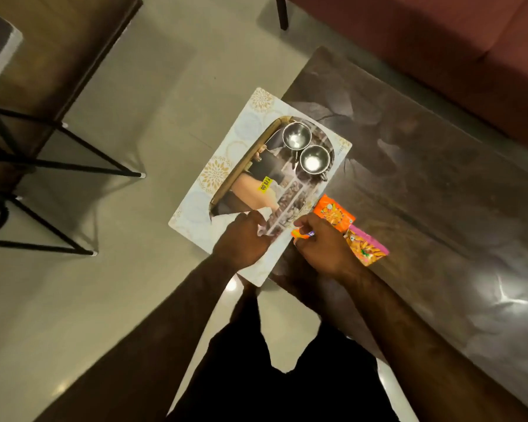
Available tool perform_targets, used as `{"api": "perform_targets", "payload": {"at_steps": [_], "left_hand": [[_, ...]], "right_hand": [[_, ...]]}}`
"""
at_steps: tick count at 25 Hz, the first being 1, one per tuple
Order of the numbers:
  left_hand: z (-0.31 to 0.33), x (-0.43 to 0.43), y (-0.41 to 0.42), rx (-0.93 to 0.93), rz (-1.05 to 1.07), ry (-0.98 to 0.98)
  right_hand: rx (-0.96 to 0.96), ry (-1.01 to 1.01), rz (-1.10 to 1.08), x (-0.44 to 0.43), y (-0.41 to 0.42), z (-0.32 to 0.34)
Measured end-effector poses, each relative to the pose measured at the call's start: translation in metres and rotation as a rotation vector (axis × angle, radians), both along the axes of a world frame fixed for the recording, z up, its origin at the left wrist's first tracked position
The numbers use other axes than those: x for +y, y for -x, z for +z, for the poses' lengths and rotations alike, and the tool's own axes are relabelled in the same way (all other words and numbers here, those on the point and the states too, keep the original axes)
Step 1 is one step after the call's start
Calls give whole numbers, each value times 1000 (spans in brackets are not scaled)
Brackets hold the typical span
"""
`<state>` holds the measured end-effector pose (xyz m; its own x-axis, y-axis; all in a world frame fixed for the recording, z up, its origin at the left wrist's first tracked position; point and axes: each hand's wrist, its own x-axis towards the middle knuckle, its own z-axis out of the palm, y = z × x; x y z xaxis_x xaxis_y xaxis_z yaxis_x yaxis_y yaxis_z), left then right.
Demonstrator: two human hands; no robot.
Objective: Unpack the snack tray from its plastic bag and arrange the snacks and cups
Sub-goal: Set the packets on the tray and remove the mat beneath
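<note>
Low in the middle of the picture, the left hand point(244, 239) curls its fingers on a white flap point(224, 222) at the near corner of the snack tray point(244, 138). Just right of it, the right hand point(320, 245) pinches a small packet point(302, 233). An orange pack point(336, 213) and a pink pack point(368, 248) lie beside it on the dark table point(409, 147). Higher up, two shiny cups point(296, 135) stand on the tray. The tray hangs half off the table's left edge. I cannot tell if any bag is left on it. The snacks are not yet set out.
</note>
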<state>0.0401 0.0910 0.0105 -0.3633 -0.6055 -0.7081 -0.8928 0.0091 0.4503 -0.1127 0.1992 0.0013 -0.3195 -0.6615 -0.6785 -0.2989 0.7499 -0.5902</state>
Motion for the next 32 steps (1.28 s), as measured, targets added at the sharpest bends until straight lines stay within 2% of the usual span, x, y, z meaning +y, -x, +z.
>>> {"api": "perform_targets", "payload": {"at_steps": [4,6,9,13,17,19,20,23,25,26,29,31,32], "left_hand": [[-30,-28,-31,-125,-365,219],[-44,-29,-38,-194,-531,259],[-59,-26,-42,-192,-581,253],[-71,-35,-36,-38,-323,149],[-75,-48,-31,76,146,-130],[-74,-54,-30,40,374,-242],[-71,-55,-29,12,381,-224],[-59,-45,-16,77,118,9],[-50,-30,6,149,-53,-69],[-51,-18,18,156,-140,-124],[-64,12,57,126,-349,-163],[-73,26,78,70,-421,-139],[-78,32,87,38,-437,-122]], "right_hand": [[-85,-106,-148,-34,-43,-18],[-153,-179,-211,-46,-62,-30],[-225,-245,-277,-57,-85,-50],[-188,-257,-414,-66,-102,-63],[-241,-93,-546,-84,-97,-56],[-149,18,-594,-75,-83,-50],[-37,65,-622,-63,-74,-45],[344,54,-846,0,-34,-38],[450,-89,-1038,42,-2,-43],[398,-134,-1121,59,12,-48],[1,-77,-1286,86,29,-73],[-155,-71,-1289,92,30,-85],[-173,-63,-1264,95,30,-90]]}}
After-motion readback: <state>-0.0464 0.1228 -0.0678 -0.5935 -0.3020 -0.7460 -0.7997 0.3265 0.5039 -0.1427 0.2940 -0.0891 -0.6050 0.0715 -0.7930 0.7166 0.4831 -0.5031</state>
